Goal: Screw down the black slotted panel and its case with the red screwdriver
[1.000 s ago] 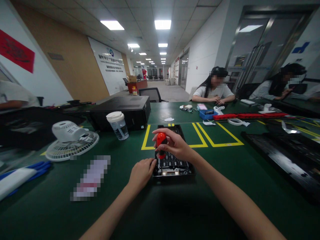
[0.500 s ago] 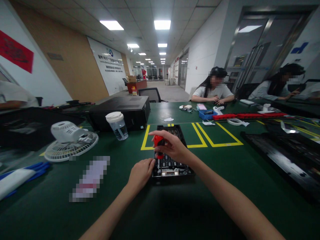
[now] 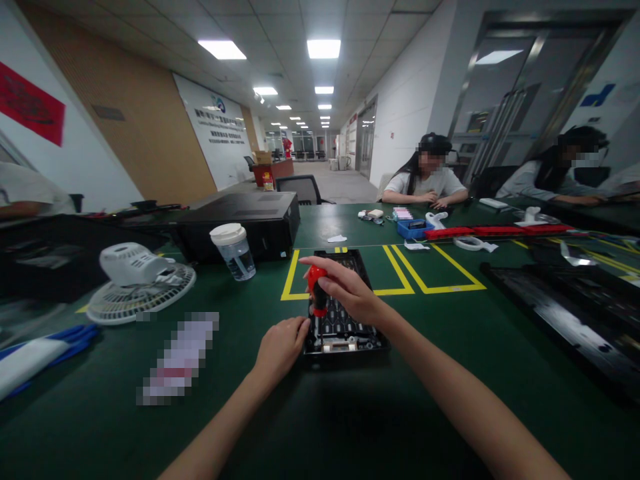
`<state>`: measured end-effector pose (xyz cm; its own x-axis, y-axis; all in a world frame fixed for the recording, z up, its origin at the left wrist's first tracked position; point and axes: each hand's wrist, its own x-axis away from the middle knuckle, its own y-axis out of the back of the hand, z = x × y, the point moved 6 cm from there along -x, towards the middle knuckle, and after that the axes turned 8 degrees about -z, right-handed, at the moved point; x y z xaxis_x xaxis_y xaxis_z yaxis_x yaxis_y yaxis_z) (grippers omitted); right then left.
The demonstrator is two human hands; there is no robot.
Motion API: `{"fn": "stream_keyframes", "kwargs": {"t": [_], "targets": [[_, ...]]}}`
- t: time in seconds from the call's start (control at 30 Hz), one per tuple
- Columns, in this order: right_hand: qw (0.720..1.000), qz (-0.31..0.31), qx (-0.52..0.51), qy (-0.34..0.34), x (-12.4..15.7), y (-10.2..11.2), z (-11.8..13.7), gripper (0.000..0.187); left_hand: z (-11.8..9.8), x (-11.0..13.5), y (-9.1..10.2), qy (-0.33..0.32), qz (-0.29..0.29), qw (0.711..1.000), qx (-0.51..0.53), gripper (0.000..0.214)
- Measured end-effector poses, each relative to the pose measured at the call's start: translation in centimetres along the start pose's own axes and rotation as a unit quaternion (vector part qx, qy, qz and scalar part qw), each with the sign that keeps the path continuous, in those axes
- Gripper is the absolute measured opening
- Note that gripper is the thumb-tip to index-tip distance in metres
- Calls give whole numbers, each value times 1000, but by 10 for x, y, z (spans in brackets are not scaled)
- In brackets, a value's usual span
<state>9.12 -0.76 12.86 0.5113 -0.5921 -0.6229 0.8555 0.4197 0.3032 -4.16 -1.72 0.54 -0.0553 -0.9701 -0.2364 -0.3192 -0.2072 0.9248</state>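
A black rectangular housing (image 3: 350,327) with metal parts and a dark grid inside lies flat on the green table. My right hand (image 3: 350,290) is closed round the red and black handle of a screwdriver (image 3: 317,287), which stands nearly upright over the left side of the housing. The thumb and fingers grip the handle; the tip is too dark to make out. At the housing's near left edge, my left hand (image 3: 283,340) is closed on the rim, its thumb against the side. Its other fingertips are partly hidden.
To the left stand a lidded clear cup (image 3: 235,253), a white fan (image 3: 143,283) and a black computer case (image 3: 240,223). Blue and white gloves (image 3: 47,353) lie farther left. Black panels (image 3: 565,320) are on the right. Two people sit across the table, near a blue tray (image 3: 415,229).
My right hand has turned slightly about the screwdriver handle, its fingers shifting. The screwdriver leans a little differently. My left hand has stayed on the housing.
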Motion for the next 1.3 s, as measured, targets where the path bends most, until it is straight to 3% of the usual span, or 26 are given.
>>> {"fn": "stream_keyframes", "kwargs": {"t": [0.67,1.3], "targets": [[997,-41,66,18,-2,4,4,33,1,0,-2,-12,-8,1000,-3,43],[994,-84,68,19,-2,5,5,30,0,0,-1,-12,-1,1000,-8,41]]}}
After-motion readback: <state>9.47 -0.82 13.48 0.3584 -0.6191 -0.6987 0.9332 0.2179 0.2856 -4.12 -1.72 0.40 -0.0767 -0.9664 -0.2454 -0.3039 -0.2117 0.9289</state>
